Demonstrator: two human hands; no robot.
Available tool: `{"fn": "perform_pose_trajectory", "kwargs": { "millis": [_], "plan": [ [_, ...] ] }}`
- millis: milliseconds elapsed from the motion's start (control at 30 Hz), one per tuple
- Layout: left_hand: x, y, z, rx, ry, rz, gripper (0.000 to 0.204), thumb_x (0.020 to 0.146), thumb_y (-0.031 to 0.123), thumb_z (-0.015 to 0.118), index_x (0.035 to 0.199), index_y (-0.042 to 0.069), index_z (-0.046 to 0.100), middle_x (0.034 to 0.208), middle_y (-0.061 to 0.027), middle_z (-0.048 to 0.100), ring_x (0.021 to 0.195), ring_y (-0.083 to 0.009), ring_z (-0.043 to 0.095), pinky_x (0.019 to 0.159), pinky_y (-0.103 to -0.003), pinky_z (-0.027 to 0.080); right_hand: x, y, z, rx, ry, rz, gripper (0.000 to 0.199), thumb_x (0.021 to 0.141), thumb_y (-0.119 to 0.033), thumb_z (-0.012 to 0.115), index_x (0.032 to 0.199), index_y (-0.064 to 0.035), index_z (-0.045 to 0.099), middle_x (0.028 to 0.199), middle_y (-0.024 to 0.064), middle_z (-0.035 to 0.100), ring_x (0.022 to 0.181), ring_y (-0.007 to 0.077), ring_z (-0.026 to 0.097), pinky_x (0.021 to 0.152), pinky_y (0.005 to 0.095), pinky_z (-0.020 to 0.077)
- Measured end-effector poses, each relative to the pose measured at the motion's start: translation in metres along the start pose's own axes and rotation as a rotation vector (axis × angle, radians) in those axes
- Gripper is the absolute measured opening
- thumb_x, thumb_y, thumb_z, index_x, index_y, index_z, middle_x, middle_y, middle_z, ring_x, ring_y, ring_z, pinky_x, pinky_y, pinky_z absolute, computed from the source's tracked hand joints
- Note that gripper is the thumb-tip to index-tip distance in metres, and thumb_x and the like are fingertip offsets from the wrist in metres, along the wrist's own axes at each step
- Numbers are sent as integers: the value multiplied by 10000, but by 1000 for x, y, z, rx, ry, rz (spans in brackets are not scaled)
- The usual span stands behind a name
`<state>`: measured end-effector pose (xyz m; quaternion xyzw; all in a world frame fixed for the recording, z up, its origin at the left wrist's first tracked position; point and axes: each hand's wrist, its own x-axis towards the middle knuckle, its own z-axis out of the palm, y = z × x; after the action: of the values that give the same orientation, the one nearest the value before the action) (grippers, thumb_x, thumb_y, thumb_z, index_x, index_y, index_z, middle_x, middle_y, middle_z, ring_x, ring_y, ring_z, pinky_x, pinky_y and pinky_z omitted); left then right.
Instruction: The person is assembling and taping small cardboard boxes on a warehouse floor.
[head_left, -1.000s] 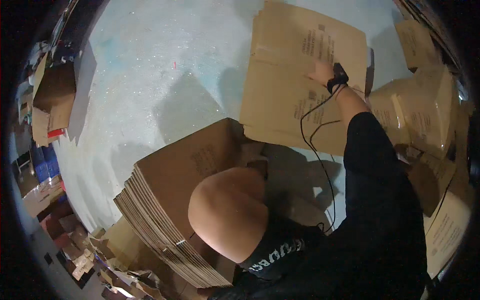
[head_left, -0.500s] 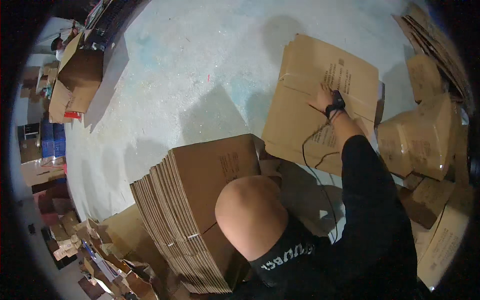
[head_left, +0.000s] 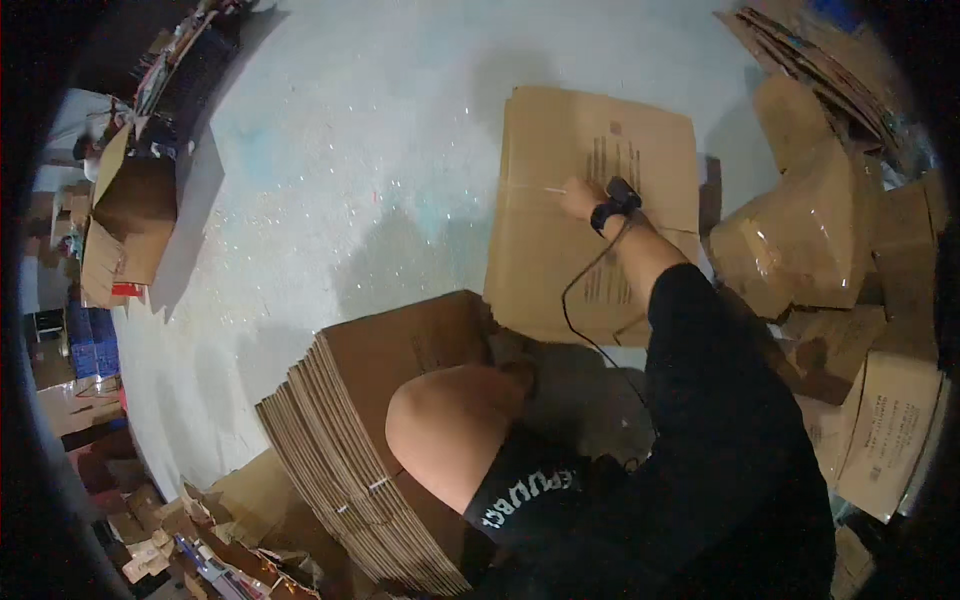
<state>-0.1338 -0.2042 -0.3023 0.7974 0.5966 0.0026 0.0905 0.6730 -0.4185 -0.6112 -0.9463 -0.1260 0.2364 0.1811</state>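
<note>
My right hand [head_left: 581, 199] reaches out over a flattened brown cardboard box [head_left: 560, 270] lying on the pale concrete floor. It rests at the box's middle seam, fingers curled; a thin pale strip runs left from it along the seam. A black device [head_left: 617, 198] is strapped at the wrist, and a black cable [head_left: 570, 300] trails back from it. My bent left arm [head_left: 450, 425], bare below a black sleeve, lies over a tall stack of flat cardboard boxes [head_left: 350, 420]. The left hand itself is hidden.
Taped and loose cardboard boxes [head_left: 810, 240] pile up on the right. More flat sheets [head_left: 800, 50] lie at the top right. An open box [head_left: 135, 200] and clutter line the left edge, with scraps [head_left: 160, 540] at the lower left. Bare floor [head_left: 330, 180] stretches between.
My right hand has slid leftward along the flat box's seam. The view has shifted, so the box stack and my left arm sit further right and lower.
</note>
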Motion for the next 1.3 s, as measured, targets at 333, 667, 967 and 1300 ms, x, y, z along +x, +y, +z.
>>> {"fn": "perform_pose_trajectory", "kwargs": {
  "millis": [333, 667, 967, 1300],
  "plan": [
    [6, -50, -10, -186, 133, 135, 342, 943, 271, 600, 1142, -7, 610, 1072, -203, 634, 937, -334, 609, 850, -436, 484, -130, -59, -271, 771, 367, -45, 241, 851, -296, 602, 826, -62, 653, 662, 59, 566, 552, 229, 515, 501, 387, 422],
    [65, 19, -72, -482, 415, 436, 439, 954, 309, 607, 1211, -43, 557, 1137, -226, 596, 1031, -331, 567, 918, -407, 463, -415, -169, -553, 1155, 805, -566, 210, 915, -260, 569, 754, -150, 491, 605, -52, 340, 481, 84, 301, 454, 267, 271],
    [122, 103, -23, -1254, 2, 598, 183, 1006, 130, 497, 1114, -11, 539, 1046, -52, 578, 973, -133, 536, 831, -287, 450, -604, -144, -500, 155, 1410, -618, 222, 937, -139, 495, 1052, -15, 638, 679, 15, 479, 546, 128, 442, 482, 296, 375],
    [161, 57, 57, -1644, -410, 381, 180, 984, 160, 543, 1096, 23, 578, 979, -55, 624, 830, -133, 569, 725, -264, 482, -716, 41, -318, 433, 1674, 200, 142, 867, -125, 544, 934, -53, 646, 825, 134, 601, 719, 269, 568, 633, 408, 434]
  ]
}}
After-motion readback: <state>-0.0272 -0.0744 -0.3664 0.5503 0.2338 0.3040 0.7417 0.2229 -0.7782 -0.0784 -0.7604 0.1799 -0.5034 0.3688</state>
